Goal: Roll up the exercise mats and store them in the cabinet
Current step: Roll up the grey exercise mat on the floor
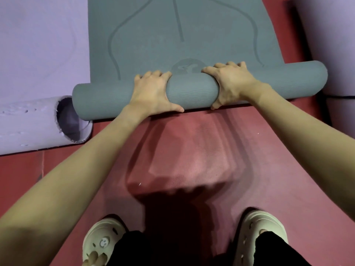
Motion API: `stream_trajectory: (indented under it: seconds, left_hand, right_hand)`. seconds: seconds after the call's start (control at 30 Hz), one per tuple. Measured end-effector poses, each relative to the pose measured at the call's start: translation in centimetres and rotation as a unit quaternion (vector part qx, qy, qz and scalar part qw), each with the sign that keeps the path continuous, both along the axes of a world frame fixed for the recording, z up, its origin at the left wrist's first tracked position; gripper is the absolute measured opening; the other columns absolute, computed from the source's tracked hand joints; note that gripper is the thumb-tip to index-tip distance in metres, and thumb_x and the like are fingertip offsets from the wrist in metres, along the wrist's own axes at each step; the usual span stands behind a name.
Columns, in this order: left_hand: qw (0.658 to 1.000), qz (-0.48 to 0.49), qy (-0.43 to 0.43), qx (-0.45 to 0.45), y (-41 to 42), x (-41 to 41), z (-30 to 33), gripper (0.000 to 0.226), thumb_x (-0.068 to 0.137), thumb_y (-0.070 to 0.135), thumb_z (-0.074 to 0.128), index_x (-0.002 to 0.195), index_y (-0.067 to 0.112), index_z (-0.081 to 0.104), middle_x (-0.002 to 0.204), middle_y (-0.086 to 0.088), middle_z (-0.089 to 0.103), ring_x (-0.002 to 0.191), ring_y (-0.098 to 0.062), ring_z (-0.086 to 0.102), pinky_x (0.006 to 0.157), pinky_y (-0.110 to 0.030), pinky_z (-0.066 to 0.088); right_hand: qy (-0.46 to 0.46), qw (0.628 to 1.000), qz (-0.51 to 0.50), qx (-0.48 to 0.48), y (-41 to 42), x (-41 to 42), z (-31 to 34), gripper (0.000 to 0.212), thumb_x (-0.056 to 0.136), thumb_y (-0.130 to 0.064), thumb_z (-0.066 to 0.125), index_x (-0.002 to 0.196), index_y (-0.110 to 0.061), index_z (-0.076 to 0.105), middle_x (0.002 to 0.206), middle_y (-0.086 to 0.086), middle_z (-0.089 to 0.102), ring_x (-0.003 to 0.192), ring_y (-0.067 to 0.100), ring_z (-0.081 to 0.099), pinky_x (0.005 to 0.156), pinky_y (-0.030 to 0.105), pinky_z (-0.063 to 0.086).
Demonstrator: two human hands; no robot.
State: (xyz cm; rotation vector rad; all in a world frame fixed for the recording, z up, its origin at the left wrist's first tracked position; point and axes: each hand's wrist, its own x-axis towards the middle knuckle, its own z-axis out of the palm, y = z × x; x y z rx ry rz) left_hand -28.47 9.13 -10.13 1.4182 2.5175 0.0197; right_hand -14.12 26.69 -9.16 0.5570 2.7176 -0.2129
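Halfway rolled: green mat under both hands

Green mat is partly rolled, roll lying across a red mat, flat part stretching away. Left hand and right hand grip the roll's middle, fingers curled over the top, thumbs on the near side. Lilac mat lies rolled just left of the green roll. More lilac rolls at right. Cream clogs stand on the red mat.
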Motion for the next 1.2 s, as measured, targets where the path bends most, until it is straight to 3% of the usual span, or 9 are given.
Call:
stream_trajectory:
  seconds: [0.2,0.37,0.53,0.73,0.87,0.97,1.1,1.2]
  left_hand:
    - [0.999,0.007,-0.023,0.036,-2.9,2.7,0.2,0.105,0.050,0.075,0.075,0.135,0.021,0.048,0.126,-0.005,0.057,0.119,-0.028,0.048,0.102,-0.043,0.028]
    - [0.999,0.012,-0.050,0.011,-6.4,7.2,0.8,0.107,0.048,0.080,0.069,0.136,0.023,0.048,0.131,0.001,0.056,0.124,-0.025,0.046,0.105,-0.043,0.027]
    - [0.998,0.003,-0.062,0.006,-10.1,10.8,0.9,0.107,0.047,0.078,0.071,0.134,0.020,0.052,0.131,0.000,0.058,0.122,-0.025,0.050,0.106,-0.042,0.027]
    - [0.997,-0.068,0.027,0.001,-10.4,11.2,0.0,0.110,0.054,0.068,0.077,0.141,0.011,0.042,0.132,-0.017,0.048,0.121,-0.033,0.047,0.106,-0.048,0.033]
    - [0.991,-0.105,0.040,-0.071,-8.8,9.9,0.1,0.115,0.054,0.070,0.076,0.144,0.012,0.033,0.135,-0.011,0.043,0.117,-0.032,0.046,0.100,-0.047,0.033]
    - [0.984,-0.119,-0.010,-0.134,-7.3,8.4,0.3,0.117,0.055,0.073,0.073,0.145,0.016,0.025,0.136,-0.009,0.036,0.120,-0.031,0.041,0.099,-0.045,0.033]
    - [0.973,-0.114,-0.112,-0.166,-5.0,6.0,1.4,0.105,0.048,0.071,0.079,0.130,0.019,0.040,0.120,-0.006,0.044,0.110,-0.030,0.048,0.095,-0.045,0.041]
    - [0.957,-0.113,-0.186,-0.193,-3.8,4.6,2.1,0.100,0.047,0.069,0.082,0.125,0.021,0.043,0.111,-0.004,0.046,0.105,-0.027,0.051,0.093,-0.040,0.044]
  right_hand:
    - [0.015,1.000,-0.011,-0.002,-2.5,3.1,0.3,0.104,0.041,-0.057,0.086,0.132,-0.030,0.045,0.117,0.004,0.057,0.105,0.036,0.052,0.090,0.048,0.036]
    - [-0.003,0.999,-0.025,-0.024,-6.1,7.6,0.9,0.103,0.042,-0.066,0.082,0.133,-0.034,0.044,0.120,0.000,0.058,0.105,0.034,0.053,0.089,0.045,0.036]
    - [-0.057,0.997,-0.007,-0.055,-8.9,11.1,1.1,0.103,0.043,-0.056,0.081,0.136,-0.038,0.042,0.117,-0.006,0.057,0.104,0.029,0.052,0.090,0.042,0.037]
    - [-0.128,0.976,-0.034,-0.175,-7.1,8.7,1.7,0.104,0.043,-0.049,0.090,0.136,-0.040,0.043,0.116,-0.008,0.061,0.112,0.023,0.054,0.097,0.044,0.039]
    - [-0.169,0.955,-0.055,-0.238,-6.1,7.1,2.1,0.110,0.045,-0.041,0.093,0.141,-0.034,0.040,0.121,-0.005,0.060,0.116,0.021,0.055,0.100,0.039,0.045]
    - [-0.123,0.976,-0.041,-0.172,-6.9,8.2,2.0,0.105,0.057,-0.044,0.088,0.145,-0.032,0.033,0.128,0.001,0.054,0.123,0.026,0.049,0.105,0.038,0.035]
    - [-0.010,0.998,-0.027,-0.059,-8.9,10.8,1.0,0.115,0.065,-0.052,0.080,0.154,-0.023,0.012,0.148,0.012,0.031,0.138,0.031,0.027,0.115,0.040,0.012]
    - [0.049,0.998,-0.026,-0.010,-9.7,11.4,-0.6,0.123,0.055,-0.045,0.087,0.153,-0.016,0.020,0.147,0.022,0.032,0.137,0.040,0.028,0.115,0.048,0.012]
